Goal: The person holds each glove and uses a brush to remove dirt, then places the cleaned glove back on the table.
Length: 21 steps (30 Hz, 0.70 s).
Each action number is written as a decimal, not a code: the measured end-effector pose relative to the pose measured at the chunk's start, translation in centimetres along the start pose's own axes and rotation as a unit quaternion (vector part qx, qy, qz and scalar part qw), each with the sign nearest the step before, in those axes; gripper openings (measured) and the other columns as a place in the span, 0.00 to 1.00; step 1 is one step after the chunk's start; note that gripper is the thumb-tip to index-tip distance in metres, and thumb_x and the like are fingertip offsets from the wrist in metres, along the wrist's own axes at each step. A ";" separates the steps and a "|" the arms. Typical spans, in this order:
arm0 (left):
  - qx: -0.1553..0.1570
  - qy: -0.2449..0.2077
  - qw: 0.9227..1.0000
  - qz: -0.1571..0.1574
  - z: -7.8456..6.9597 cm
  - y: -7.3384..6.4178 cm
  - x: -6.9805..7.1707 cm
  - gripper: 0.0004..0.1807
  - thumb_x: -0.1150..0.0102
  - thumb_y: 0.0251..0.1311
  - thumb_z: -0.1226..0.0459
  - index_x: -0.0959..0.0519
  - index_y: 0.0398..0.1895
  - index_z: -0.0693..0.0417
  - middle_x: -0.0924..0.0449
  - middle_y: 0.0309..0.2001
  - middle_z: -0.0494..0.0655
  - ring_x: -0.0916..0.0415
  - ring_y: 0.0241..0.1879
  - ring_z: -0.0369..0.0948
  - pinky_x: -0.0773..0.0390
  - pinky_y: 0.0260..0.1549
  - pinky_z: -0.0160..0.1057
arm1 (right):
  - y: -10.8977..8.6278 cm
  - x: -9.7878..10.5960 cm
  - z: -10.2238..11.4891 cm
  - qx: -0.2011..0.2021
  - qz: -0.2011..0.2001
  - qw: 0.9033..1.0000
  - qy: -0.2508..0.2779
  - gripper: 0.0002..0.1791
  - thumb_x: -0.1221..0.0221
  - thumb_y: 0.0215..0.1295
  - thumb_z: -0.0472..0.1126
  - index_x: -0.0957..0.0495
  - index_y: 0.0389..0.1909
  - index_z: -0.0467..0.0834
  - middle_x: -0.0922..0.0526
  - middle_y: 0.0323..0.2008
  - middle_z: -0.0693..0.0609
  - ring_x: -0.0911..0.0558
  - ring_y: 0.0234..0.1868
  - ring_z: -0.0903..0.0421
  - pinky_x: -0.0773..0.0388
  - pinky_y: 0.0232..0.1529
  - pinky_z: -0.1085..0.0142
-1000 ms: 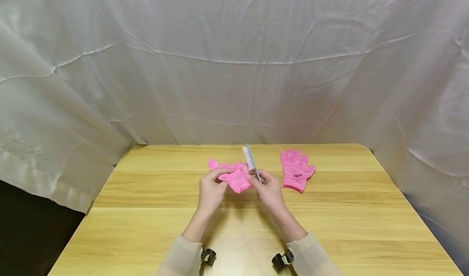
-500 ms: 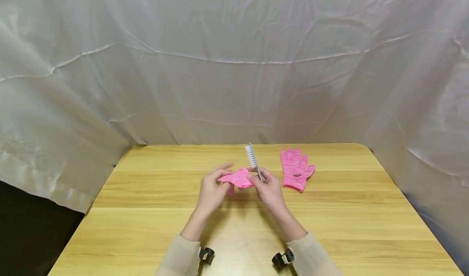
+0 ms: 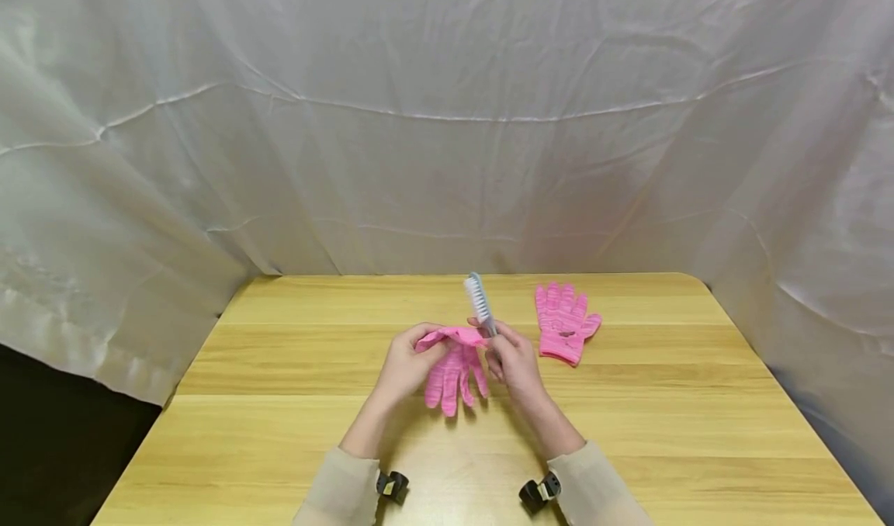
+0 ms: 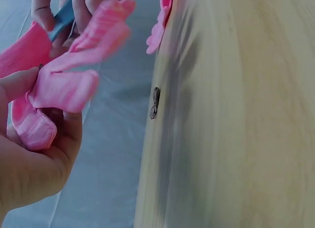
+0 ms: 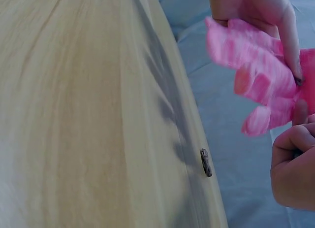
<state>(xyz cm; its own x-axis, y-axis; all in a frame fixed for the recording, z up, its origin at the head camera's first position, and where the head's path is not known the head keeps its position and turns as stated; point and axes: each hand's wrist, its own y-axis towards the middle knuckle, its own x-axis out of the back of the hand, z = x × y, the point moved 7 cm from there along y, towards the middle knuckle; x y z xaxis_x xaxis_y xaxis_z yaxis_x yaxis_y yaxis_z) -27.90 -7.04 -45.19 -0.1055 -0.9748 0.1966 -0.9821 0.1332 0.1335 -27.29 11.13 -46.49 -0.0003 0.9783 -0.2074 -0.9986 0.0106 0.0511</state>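
Your left hand (image 3: pixel 403 365) curls thumb and fingers round a pink glove (image 3: pixel 448 382) near its cuff; whether any fingertip is inside, you cannot tell. Your right hand (image 3: pixel 515 361), fingers bent, grips the brush (image 3: pixel 479 299) and pinches the glove's other side. It hangs fingers-down above the table (image 3: pixel 628 417), beside a flat second glove (image 3: pixel 561 326).

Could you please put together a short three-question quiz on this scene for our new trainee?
1. True or false: the right hand holds the brush.
2. In the head view, the fingers of the held glove point: A) up the picture, B) down the picture, C) to the left.
3. Where does the other glove lie?

Key:
1. True.
2. B.
3. On the table, to the right of the right hand.
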 end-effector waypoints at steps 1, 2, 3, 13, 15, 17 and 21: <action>0.010 -0.005 1.000 0.001 0.1 0.0 0.0 0.11 0.31 0.64 0.66 0.14 0.48 0.58 0.12 0.45 0.54 0.15 0.44 0.46 0.14 0.47 0.45 | 0.0 0.0 0.1 0.003 -0.001 1.000 -0.002 0.24 0.50 0.63 0.27 0.21 0.59 0.28 0.27 0.21 0.54 0.40 0.13 0.65 0.45 0.13 0.74; 0.019 -0.011 1.000 0.002 0.2 -0.1 0.0 0.11 0.31 0.64 0.65 0.14 0.48 0.58 0.12 0.43 0.54 0.15 0.40 0.45 0.14 0.43 0.44 | -0.1 0.0 0.1 0.005 -0.002 1.000 -0.006 0.25 0.49 0.61 0.26 0.20 0.59 0.28 0.27 0.21 0.54 0.40 0.13 0.65 0.44 0.13 0.74; 0.026 -0.016 1.000 0.004 0.2 -0.1 0.0 0.11 0.30 0.65 0.64 0.14 0.47 0.59 0.12 0.42 0.53 0.15 0.37 0.44 0.14 0.40 0.43 | -0.1 0.1 0.0 0.004 -0.007 1.000 -0.014 0.24 0.48 0.62 0.26 0.20 0.59 0.29 0.25 0.22 0.54 0.40 0.13 0.65 0.44 0.13 0.74; 0.052 -0.016 0.996 0.067 0.4 -0.3 -0.9 0.16 0.32 0.66 0.61 0.17 0.52 0.61 0.13 0.42 0.52 0.18 0.37 0.40 0.16 0.40 0.41 | 0.1 1.0 -0.5 -0.029 -0.077 0.994 -0.065 0.15 0.33 0.65 0.34 0.16 0.50 0.32 0.23 0.25 0.57 0.39 0.16 0.67 0.41 0.16 0.75; 0.056 -0.012 0.996 0.075 0.5 -0.3 -1.1 0.15 0.32 0.67 0.61 0.16 0.51 0.61 0.13 0.41 0.50 0.19 0.39 0.40 0.18 0.42 0.40 | 0.1 1.0 -0.5 -0.034 -0.075 0.995 -0.064 0.14 0.32 0.66 0.36 0.16 0.48 0.32 0.27 0.22 0.59 0.39 0.16 0.66 0.41 0.16 0.74; 0.058 -0.009 0.995 0.084 0.6 -0.4 -1.3 0.14 0.32 0.67 0.60 0.16 0.48 0.61 0.14 0.40 0.46 0.22 0.40 0.39 0.21 0.42 0.39 | 0.1 1.0 -0.5 -0.038 -0.072 0.994 -0.067 0.14 0.31 0.66 0.39 0.15 0.47 0.33 0.28 0.20 0.59 0.35 0.18 0.65 0.38 0.17 0.74; 0.074 -0.025 0.991 0.106 0.9 -0.4 -1.5 0.16 0.33 0.68 0.58 0.18 0.49 0.61 0.20 0.30 0.42 0.32 0.24 0.35 0.28 0.24 0.32 | 0.1 1.1 -0.8 -0.051 -0.075 0.994 -0.066 0.17 0.29 0.66 0.41 0.16 0.48 0.34 0.19 0.24 0.57 0.25 0.24 0.64 0.26 0.24 0.73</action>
<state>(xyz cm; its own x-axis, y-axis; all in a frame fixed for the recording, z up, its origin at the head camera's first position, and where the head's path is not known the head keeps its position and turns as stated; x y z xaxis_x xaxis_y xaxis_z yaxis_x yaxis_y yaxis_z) -27.44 -5.76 -46.38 -0.3167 -0.9357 0.1555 -0.9485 0.3128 -0.0499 -27.46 12.06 -47.47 0.1490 0.9860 -0.0750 -0.9871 0.1437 -0.0712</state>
